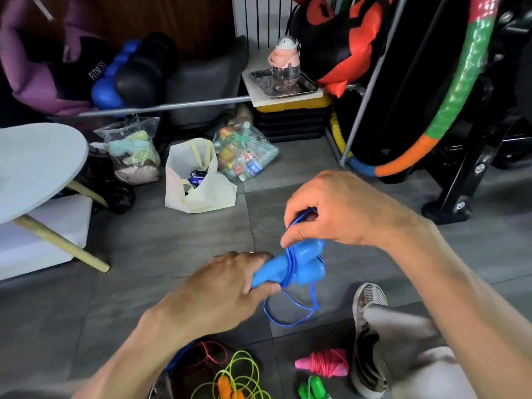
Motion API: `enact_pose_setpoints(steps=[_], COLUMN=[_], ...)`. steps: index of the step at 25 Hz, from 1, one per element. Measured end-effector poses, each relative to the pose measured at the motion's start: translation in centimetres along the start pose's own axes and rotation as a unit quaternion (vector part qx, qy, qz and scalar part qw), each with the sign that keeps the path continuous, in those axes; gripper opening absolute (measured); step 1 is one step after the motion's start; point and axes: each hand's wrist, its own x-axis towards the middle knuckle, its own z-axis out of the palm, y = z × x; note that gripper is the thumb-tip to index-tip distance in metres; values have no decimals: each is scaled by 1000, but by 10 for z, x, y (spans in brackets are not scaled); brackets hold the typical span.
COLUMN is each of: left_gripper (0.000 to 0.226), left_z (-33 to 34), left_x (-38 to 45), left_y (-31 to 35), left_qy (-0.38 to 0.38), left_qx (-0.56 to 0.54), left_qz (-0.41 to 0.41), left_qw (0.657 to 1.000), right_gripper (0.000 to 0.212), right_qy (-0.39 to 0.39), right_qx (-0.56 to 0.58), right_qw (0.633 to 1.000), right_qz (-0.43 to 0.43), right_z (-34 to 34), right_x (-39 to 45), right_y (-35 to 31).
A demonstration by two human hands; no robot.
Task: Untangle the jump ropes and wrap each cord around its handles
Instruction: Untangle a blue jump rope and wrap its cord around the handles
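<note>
My left hand (224, 289) grips the two blue jump-rope handles (293, 266) held together above the floor. Several turns of thin blue cord (289, 272) circle the handles near their thick ends. My right hand (331, 211) pinches the blue cord just above the handles. A loose loop of the same cord (288, 315) hangs below them. On the floor lie a pink rope wound on its handles (324, 365), a green rope with green handles (312, 388), a loose yellow-green cord with orange handles (230, 381) and a tangled red cord (207, 355).
My shoe (367, 312) and trouser leg sit at the right. A round table (34, 165) with wooden legs stands left. Bags (195, 182) stand on the grey tile floor ahead. A striped hoop (449, 93) and black equipment frame (466, 174) fill the right.
</note>
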Motion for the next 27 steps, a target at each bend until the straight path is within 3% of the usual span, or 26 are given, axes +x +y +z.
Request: enact_pose_setpoints(steps=[2, 5, 7, 9, 11, 14, 18, 23, 27], left_gripper=[16, 15, 12, 18, 23, 26, 35, 36, 32], left_z=[-3, -7, -9, -11, -12, -14, -14, -10, 5], left_x=[0, -5, -8, -8, -4, 5, 10, 15, 19], left_y=[-3, -1, 1, -3, -8, -18, -29, -27, -23], left_qy=[-21, -30, 7, 59, 108, 185, 237, 253, 139], left_qx=[-41, -219, -318, -401, -473, -533, -341, -146, -54], left_qz=[71, 138, 144, 130, 75, -29, -71, -146, -160], left_qw=[996, 965, 937, 905, 871, 825, 907, 945, 976], right_gripper=[22, 7, 13, 15, 18, 18, 17, 23, 13], right_qy=[-103, -184, -186, -137, -59, -3, 68, 14, -112], right_qx=[146, 450, 602, 656, 645, 617, 342, 198, 30], right_qw=[984, 873, 776, 741, 756, 777, 931, 973, 990], right_qz=[13, 37, 39, 42, 97, 125, 112, 120, 78], right_z=[1, 12, 25, 38, 47, 55, 58, 54, 40], right_x=[6, 9, 12, 15, 16, 15, 6, 0, -6], right_y=[8, 14, 7, -1, -9, -28, -39, -42, -32])
